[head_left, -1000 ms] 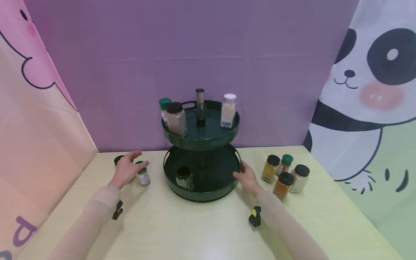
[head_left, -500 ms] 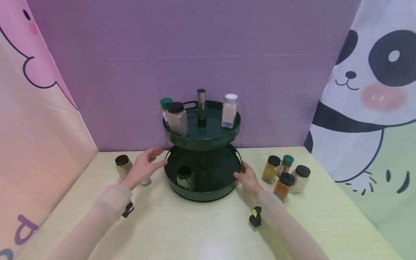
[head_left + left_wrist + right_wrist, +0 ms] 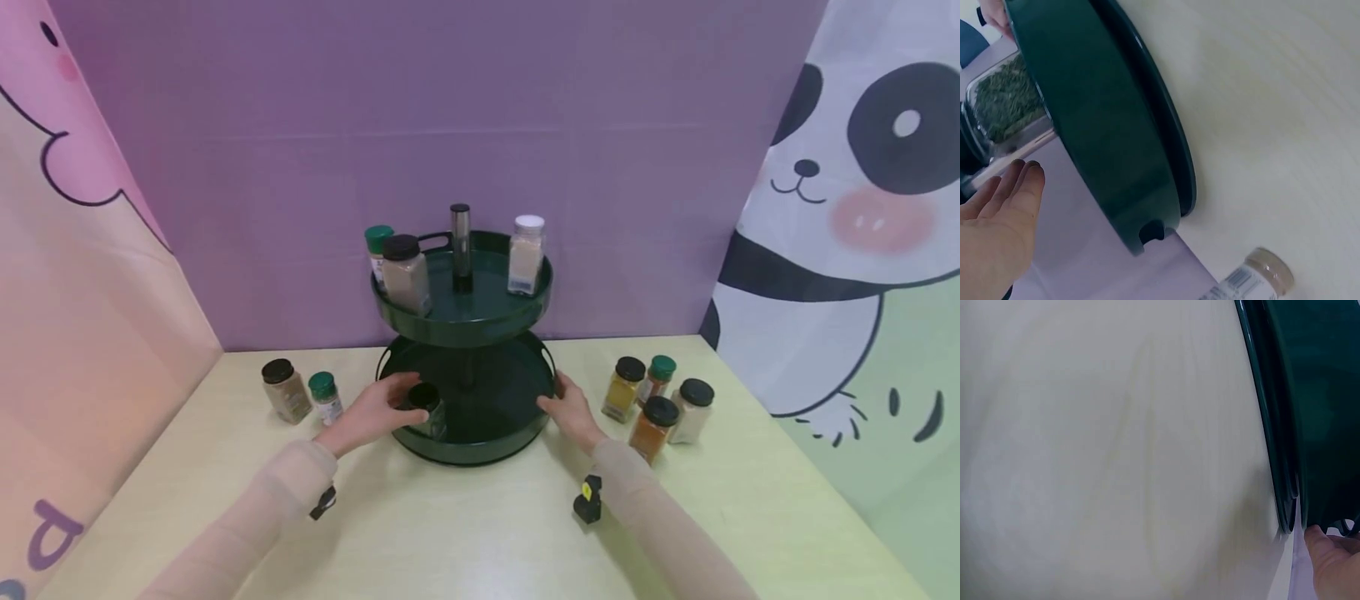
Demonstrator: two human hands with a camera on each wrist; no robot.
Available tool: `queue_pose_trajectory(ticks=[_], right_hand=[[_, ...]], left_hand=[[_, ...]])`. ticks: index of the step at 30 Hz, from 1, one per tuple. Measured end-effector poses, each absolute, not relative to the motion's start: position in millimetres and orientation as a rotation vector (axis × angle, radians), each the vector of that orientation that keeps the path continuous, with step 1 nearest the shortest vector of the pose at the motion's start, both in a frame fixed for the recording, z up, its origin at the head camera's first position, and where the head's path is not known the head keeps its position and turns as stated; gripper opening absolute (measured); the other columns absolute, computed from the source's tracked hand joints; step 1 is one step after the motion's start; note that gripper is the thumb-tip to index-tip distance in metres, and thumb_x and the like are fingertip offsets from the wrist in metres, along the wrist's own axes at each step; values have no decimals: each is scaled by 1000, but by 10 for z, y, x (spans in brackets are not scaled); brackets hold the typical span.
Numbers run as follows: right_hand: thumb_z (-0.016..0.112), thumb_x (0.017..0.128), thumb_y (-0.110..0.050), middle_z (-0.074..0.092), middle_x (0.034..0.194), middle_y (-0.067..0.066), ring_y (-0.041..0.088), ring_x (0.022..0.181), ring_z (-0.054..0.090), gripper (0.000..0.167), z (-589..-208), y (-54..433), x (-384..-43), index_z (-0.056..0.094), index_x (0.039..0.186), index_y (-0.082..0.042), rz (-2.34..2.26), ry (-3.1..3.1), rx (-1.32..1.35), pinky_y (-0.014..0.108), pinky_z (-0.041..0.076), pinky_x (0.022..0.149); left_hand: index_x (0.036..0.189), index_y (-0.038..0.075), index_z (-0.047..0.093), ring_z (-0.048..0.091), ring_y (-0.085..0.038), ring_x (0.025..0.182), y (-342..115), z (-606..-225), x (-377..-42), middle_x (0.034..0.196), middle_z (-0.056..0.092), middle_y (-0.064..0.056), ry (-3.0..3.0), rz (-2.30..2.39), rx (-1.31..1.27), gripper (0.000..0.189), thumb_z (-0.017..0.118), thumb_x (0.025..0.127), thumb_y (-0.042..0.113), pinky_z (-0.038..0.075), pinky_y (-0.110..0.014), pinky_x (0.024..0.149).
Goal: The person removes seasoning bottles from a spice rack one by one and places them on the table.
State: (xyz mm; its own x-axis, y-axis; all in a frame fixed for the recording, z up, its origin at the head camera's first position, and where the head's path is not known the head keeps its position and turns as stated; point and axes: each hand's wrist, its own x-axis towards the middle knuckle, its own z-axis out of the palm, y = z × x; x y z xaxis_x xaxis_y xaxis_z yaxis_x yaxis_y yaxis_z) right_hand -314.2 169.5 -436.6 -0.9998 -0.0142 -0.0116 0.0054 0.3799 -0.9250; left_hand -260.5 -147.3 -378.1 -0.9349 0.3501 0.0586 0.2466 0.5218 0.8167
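My left hand [image 3: 375, 412] reaches over the near left rim of the lower tray, its fingers and thumb spread around a black-lidded jar [image 3: 431, 422]. In the left wrist view this jar holds dried green herbs [image 3: 1007, 100]; the straight fingers [image 3: 1025, 187] lie close beside it, and I cannot tell if they touch. The right hand [image 3: 576, 412] grips the right rim of a dark green two-tier turntable [image 3: 465, 454] by its handle cut-out, the thumb [image 3: 1317, 540] on the tray's wall.
The upper tier [image 3: 480, 333] bears a green-lidded jar [image 3: 377, 243], a black-lidded jar [image 3: 407, 283] and a white-lidded jar [image 3: 527, 258]. On the table's left stand a black-lidded jar [image 3: 288, 395] and a green-lidded jar [image 3: 327, 400]. Several spice jars [image 3: 651, 429] cluster at the right.
My left hand has moved right, from above the two jars on the left to the herb jar in the lower tray. The right hand has stayed on the rim.
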Motion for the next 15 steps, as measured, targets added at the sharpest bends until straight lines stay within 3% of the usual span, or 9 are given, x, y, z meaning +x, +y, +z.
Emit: queue_pose_trajectory(ticks=[9, 15], right_hand=[[53, 88, -6, 25, 146, 26, 37, 135, 25, 68, -4359, 1680, -3128, 16, 143, 7, -1730, 2608, 8, 44, 26, 112], [53, 88, -7, 24, 147, 24, 36, 136, 24, 67, -4354, 1685, -3121, 17, 143, 5, -1741, 2601, 7, 43, 24, 112]], left_hand=[[136, 7, 41, 48, -30, 119, -1393, -3862, -2654, 138, 43, -15, 2695, 1337, 500, 66, 69, 80, 29, 44, -45, 97], [134, 8, 45, 53, -20, 95, -1349, -3883, -2682, 126, 52, -13, 2741, 1292, 484, 65, 71, 78, 28, 49, -32, 77]])
